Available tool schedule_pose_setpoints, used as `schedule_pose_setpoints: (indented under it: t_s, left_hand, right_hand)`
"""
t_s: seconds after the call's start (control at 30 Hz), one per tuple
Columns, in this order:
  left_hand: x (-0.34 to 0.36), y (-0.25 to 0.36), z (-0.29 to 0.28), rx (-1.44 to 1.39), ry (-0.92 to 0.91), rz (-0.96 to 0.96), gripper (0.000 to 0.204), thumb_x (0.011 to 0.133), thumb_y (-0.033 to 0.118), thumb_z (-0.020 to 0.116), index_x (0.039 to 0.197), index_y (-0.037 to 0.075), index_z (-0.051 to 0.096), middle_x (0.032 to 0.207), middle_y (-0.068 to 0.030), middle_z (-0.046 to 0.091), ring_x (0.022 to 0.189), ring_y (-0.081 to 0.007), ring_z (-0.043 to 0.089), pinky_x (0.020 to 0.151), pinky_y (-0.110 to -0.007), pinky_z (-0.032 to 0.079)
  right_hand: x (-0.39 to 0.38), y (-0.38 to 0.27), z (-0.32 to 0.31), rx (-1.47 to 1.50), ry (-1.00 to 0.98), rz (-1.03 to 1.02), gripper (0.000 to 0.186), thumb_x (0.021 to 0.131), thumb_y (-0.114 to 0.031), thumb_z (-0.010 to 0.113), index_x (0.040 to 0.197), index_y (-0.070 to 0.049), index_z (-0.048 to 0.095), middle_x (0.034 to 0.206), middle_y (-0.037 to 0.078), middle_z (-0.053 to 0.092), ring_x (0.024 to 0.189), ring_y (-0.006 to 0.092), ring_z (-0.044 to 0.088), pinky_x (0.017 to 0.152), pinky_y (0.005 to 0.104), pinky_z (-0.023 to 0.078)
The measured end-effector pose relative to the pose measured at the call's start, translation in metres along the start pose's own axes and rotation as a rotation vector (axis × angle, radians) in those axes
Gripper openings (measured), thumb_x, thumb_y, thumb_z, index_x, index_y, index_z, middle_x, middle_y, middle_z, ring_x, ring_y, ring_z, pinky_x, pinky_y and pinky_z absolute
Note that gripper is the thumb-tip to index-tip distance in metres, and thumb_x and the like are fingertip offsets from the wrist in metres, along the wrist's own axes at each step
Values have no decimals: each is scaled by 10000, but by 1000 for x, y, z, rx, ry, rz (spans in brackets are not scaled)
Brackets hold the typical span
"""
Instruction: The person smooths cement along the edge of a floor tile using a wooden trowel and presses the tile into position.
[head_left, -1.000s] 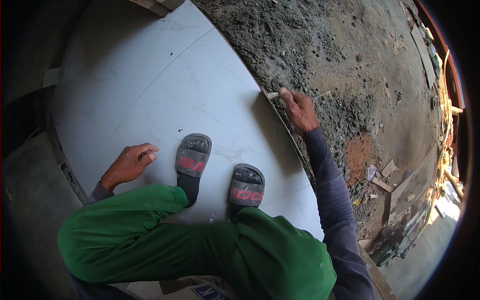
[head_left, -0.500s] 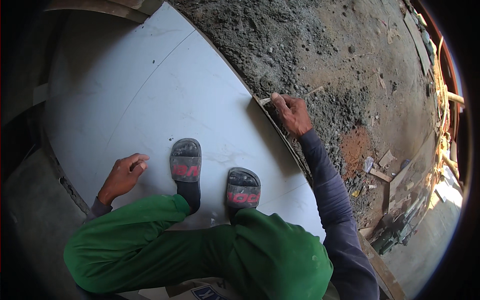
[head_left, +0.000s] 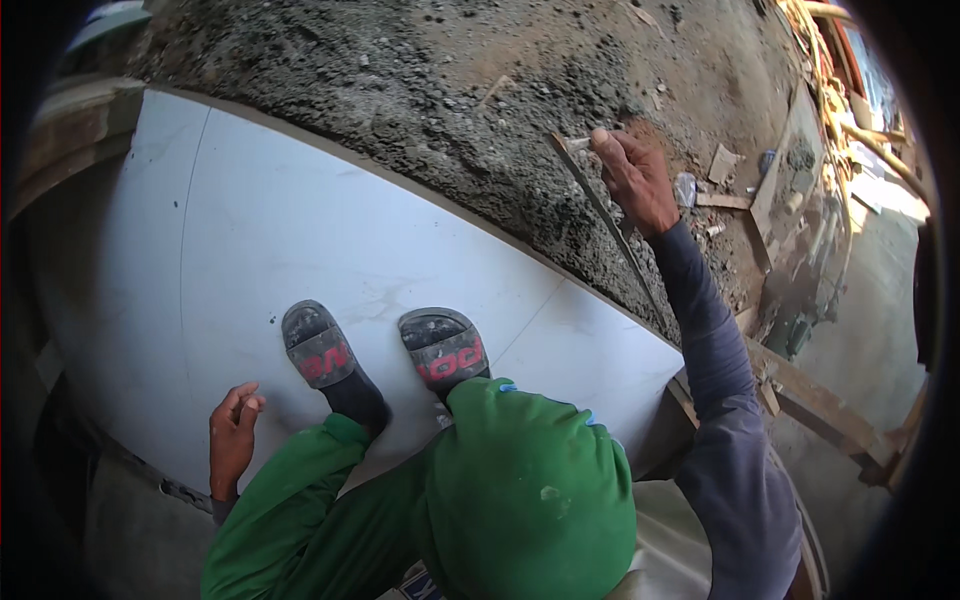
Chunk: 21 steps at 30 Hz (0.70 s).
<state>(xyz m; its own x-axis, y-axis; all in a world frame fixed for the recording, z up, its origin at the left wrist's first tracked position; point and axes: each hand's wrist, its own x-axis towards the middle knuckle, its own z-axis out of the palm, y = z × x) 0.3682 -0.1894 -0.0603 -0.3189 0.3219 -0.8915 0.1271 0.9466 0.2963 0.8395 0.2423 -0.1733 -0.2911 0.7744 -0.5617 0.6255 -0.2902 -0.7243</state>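
Note:
My right hand (head_left: 635,180) is closed round the handle of a flat trowel, on the far right side over the grey mortar bed (head_left: 430,110). The long thin trowel blade (head_left: 605,215) shows nearly edge-on, running from beyond my fingers back toward my forearm. A pale handle mount joins the blade at its far end. Whether the blade touches the mortar, I cannot tell. Low on the left, my left hand (head_left: 234,430) hangs near my left knee with loosely bent fingers and nothing in them. Below both is the white tiled floor (head_left: 330,230), where my sandalled feet stand.
A tile edge (head_left: 450,205) runs diagonally along the mortar. Wooden boards (head_left: 815,405) lie at the right, near scraps and a clear plastic piece (head_left: 685,188). Yellowish ropes or hoses (head_left: 832,90) are heaped at the far right. A wooden piece (head_left: 85,125) stands far left.
My right hand has moved the trowel from the tile edge outward over the mortar. The view has turned to the right, and my left hand now sits lower in it.

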Motion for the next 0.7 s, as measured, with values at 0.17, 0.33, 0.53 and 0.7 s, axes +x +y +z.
schedule_pose_setpoints:
  t_s: [0.17, 0.33, 0.53, 0.7]
  left_hand:
    - [0, 12, 4, 72, -24, 51, 395, 1077, 198, 576, 1359, -73, 628, 1061, -102, 714, 1026, -176, 662, 970, -342, 522]
    - [6, 32, 10, 127, -43, 68, 374, 1084, 169, 567, 1359, -79, 622, 1043, -98, 711, 994, -171, 658, 953, -327, 521]
    - [10, 69, 26, 122, -113, 112, 336, 1083, 154, 578, 1341, -52, 641, 1011, -77, 714, 948, -139, 640, 879, -293, 502]
    - [9, 89, 38, 140, -153, 142, 332, 1081, 167, 588, 1336, -37, 650, 1009, -65, 713, 938, -131, 634, 879, -292, 495]
  right_hand:
    - [-55, 15, -43, 136, 68, 15, 476, 1066, -469, 651, 996, -5, 732, 699, -73, 483, 635, 55, 389, 564, 267, 328]
    - [-171, 80, -24, 478, -56, 338, 415, 1055, -421, 672, 872, -48, 674, 571, -70, 447, 464, 48, 379, 435, 269, 264]
    - [-277, 133, 53, 633, -229, 598, 466, 1024, -456, 706, 930, 1, 716, 571, -56, 452, 485, 55, 374, 457, 271, 279]
    - [-302, 155, 77, 584, -211, 557, 525, 999, -512, 715, 968, 12, 742, 647, -14, 570, 584, 77, 483, 554, 291, 400]
